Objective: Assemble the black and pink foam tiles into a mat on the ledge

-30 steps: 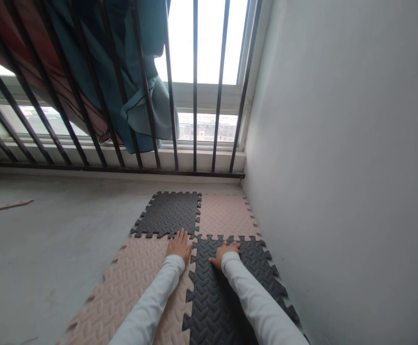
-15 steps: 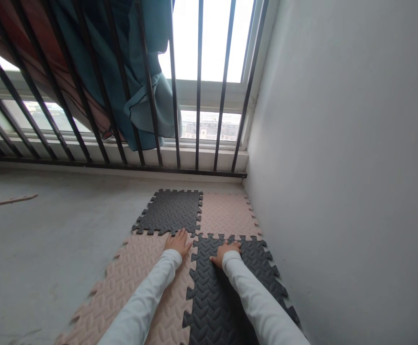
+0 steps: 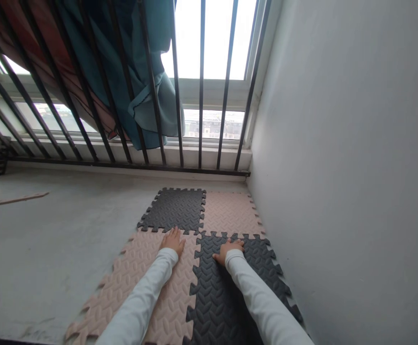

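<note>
Foam puzzle mats with toothed edges lie on the floor in a checker pattern. My left hand rests flat on the near pink mat, fingers spread at its seam with the far dark grey mat. On the near dark grey mat, my right hand lies with its thumb out and its fingertips close to the edge of the far pink mat. Neither hand holds anything. The teeth along the seams appear fitted together; those under my left fingers are partly hidden.
A white wall runs along the right side of the mats. Ahead stands a black metal railing, with blue-green cloth hanging behind it before a window. On the grey floor at left lies a thin strip.
My left hand has shifted a little to the left along the seam. My right hand stays at nearly the same spot on the dark mat. The view has turned slightly left.
</note>
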A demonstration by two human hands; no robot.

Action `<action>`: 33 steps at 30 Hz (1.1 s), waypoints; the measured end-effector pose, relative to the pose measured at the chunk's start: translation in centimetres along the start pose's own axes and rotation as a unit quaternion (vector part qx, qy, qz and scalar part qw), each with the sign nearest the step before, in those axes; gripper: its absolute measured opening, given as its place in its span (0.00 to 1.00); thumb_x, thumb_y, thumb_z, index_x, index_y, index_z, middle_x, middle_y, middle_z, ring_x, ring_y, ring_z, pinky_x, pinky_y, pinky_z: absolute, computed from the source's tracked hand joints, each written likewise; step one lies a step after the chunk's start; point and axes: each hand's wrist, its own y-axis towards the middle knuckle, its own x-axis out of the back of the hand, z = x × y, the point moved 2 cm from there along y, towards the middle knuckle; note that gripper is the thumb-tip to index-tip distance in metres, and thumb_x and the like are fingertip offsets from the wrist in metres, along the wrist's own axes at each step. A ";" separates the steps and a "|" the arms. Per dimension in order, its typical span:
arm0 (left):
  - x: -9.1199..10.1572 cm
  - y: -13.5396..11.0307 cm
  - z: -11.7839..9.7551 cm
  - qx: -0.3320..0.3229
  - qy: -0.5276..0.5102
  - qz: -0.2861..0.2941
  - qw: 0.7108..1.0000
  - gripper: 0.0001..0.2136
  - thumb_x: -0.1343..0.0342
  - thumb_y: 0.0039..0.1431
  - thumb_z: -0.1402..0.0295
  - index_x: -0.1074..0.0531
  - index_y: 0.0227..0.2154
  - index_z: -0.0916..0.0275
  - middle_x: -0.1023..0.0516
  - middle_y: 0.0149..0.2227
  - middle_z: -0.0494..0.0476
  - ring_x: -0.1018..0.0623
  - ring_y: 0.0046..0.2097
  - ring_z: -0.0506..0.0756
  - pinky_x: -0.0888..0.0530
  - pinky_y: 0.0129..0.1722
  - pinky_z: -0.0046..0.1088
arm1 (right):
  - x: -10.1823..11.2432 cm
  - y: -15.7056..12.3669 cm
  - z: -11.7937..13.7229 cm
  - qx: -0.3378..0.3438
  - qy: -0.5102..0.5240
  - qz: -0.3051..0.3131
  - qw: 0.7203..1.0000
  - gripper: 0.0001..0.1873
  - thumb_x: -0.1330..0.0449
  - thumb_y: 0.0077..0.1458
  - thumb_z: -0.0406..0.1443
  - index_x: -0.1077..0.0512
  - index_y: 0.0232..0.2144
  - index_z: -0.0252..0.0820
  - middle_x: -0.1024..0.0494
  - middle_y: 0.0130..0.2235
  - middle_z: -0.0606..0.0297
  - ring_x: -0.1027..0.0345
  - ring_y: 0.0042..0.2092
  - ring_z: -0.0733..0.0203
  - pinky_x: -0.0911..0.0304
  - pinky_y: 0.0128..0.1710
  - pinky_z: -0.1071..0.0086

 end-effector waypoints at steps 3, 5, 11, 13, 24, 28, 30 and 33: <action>1.1 0.2 0.4 0.011 0.013 0.005 1.000 0.26 0.66 0.56 0.59 0.45 0.55 0.65 0.49 0.60 0.58 0.50 0.60 0.56 0.52 0.58 0.40 | -0.1 0.1 0.0 0.000 -0.005 0.005 1.000 0.55 0.49 0.35 0.61 0.54 0.57 0.30 0.54 0.58 0.33 0.61 0.57 0.30 0.52 0.44 0.38; 1.1 0.3 1.4 0.052 0.018 -0.011 0.998 0.27 0.67 0.56 0.57 0.48 0.56 0.66 0.53 0.61 0.58 0.53 0.61 0.56 0.51 0.57 0.40 | -0.1 0.3 0.0 0.003 -0.007 0.006 1.000 0.56 0.50 0.35 0.62 0.54 0.57 0.29 0.54 0.57 0.33 0.61 0.57 0.30 0.51 0.45 0.40; -0.1 0.6 4.0 0.085 0.006 0.001 0.996 0.28 0.66 0.54 0.56 0.51 0.57 0.63 0.57 0.62 0.54 0.55 0.61 0.57 0.50 0.57 0.43 | 0.0 0.2 0.1 0.000 -0.005 0.002 1.000 0.53 0.51 0.37 0.61 0.53 0.57 0.30 0.53 0.57 0.33 0.60 0.57 0.31 0.50 0.43 0.39; -0.3 0.8 4.6 0.079 0.003 0.002 0.997 0.27 0.67 0.55 0.56 0.50 0.57 0.61 0.56 0.61 0.53 0.56 0.61 0.57 0.51 0.57 0.44 | 0.0 0.2 0.1 -0.002 -0.005 0.006 1.000 0.52 0.51 0.38 0.61 0.53 0.57 0.32 0.53 0.57 0.34 0.61 0.57 0.31 0.50 0.42 0.37; 0.5 0.4 7.7 0.149 0.005 -0.006 0.989 0.26 0.68 0.55 0.55 0.51 0.57 0.57 0.58 0.62 0.52 0.59 0.62 0.57 0.53 0.56 0.49 | -0.4 0.5 0.1 -0.001 0.016 -0.002 1.000 0.56 0.47 0.34 0.60 0.53 0.57 0.28 0.54 0.57 0.31 0.62 0.57 0.28 0.52 0.43 0.36; 0.6 0.2 9.3 0.180 -0.006 -0.043 0.983 0.24 0.68 0.55 0.54 0.51 0.56 0.47 0.57 0.62 0.54 0.55 0.61 0.59 0.52 0.54 0.50 | -0.4 0.5 0.1 0.000 0.006 0.001 1.000 0.56 0.47 0.34 0.60 0.54 0.57 0.28 0.54 0.57 0.31 0.62 0.57 0.29 0.51 0.44 0.38; 0.6 0.4 9.9 0.173 -0.001 -0.022 0.985 0.25 0.67 0.54 0.53 0.51 0.56 0.47 0.55 0.62 0.56 0.54 0.61 0.59 0.51 0.54 0.48 | -0.5 0.7 0.1 0.001 0.012 -0.003 1.000 0.55 0.47 0.35 0.60 0.53 0.57 0.28 0.54 0.57 0.32 0.62 0.57 0.28 0.51 0.44 0.38; 0.8 0.7 10.2 0.159 0.005 0.018 0.987 0.25 0.67 0.54 0.52 0.51 0.56 0.47 0.55 0.62 0.57 0.54 0.61 0.59 0.52 0.55 0.46 | -0.6 0.9 0.1 0.003 0.023 -0.009 1.000 0.54 0.46 0.35 0.59 0.51 0.56 0.29 0.54 0.57 0.33 0.62 0.57 0.28 0.51 0.43 0.37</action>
